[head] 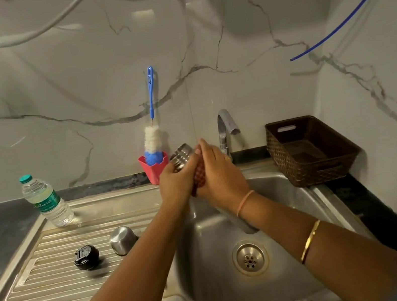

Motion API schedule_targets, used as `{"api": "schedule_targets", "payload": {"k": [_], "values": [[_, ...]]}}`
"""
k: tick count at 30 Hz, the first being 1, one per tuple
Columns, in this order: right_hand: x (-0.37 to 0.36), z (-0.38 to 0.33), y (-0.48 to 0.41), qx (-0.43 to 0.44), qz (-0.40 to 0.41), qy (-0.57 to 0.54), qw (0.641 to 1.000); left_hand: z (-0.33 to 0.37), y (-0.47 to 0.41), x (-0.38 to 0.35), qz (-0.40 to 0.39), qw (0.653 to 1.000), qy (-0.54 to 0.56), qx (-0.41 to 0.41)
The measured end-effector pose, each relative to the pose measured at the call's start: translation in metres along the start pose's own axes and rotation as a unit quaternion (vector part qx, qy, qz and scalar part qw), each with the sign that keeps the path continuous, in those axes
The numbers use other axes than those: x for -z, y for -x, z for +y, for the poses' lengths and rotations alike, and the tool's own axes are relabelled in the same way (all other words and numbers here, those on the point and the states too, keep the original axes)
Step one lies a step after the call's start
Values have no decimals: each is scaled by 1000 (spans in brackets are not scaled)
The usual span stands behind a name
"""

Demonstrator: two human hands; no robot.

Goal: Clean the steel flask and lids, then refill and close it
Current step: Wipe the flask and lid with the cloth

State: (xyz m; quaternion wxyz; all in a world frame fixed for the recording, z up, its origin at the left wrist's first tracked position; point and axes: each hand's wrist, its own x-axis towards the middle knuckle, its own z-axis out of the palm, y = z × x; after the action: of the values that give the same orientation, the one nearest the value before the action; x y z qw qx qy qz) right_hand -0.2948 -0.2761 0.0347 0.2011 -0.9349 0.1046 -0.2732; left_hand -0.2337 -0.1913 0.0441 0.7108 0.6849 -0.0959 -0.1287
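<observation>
**Flask held over the sink basin, both hands on it**

- Steel flask (183, 156) is in the air above the back edge of the sink (296, 215) basin, tilted. Ribbed neck end points up and toward the back-left; the body runs down to the right under the right wrist.
- Left hand (176, 182) grips the flask just below the neck, fingers curled round it.
- Right hand (218, 173) is wrapped over a red checked cloth (200, 176), pressing it against the flask body. The cloth sits between the two hands, which touch each other.
- Mid-section of the flask is hidden by the hands and cloth.
- Black lid (86, 257) and steel cup lid (123, 240) sit on the ribbed drainboard (44, 291), left of the basin, near each other but apart. The cup lid is mouth-down. Neither is touched.
- Water bottle (47, 201) stands upright at the back-left corner of the drainboard, capped.
- Bottle brush (155, 142) stands head-down in a red holder (155, 170) at the back edge, just left of the flask.
- Tap (225, 129) is behind the hands. Brown basket (311, 149) is at the back-right corner.
</observation>
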Motion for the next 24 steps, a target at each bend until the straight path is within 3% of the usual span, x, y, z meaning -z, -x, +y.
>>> {"api": "schedule_targets", "payload": {"k": [3,6,10,13,17,20,24], "values": [[19,-5,-17,7,-83,-68,994,4,1,2,-16,1000,13,-17],[36,12,-16,-57,-200,-229,951,14,-4,14,-49,996,41,-60],[32,45,5,-119,-288,-291,905,25,-7,23,-80,993,33,-75],[24,39,9,-108,-269,-306,907,24,-5,24,-109,991,19,-75],[34,19,-12,-79,-210,-382,896,25,-4,20,-203,972,-30,-114],[39,24,-18,-72,-233,-407,880,37,-11,23,-203,969,-24,-137],[29,29,-3,-87,-195,-365,906,34,-14,23,-196,973,-20,-117]]}}
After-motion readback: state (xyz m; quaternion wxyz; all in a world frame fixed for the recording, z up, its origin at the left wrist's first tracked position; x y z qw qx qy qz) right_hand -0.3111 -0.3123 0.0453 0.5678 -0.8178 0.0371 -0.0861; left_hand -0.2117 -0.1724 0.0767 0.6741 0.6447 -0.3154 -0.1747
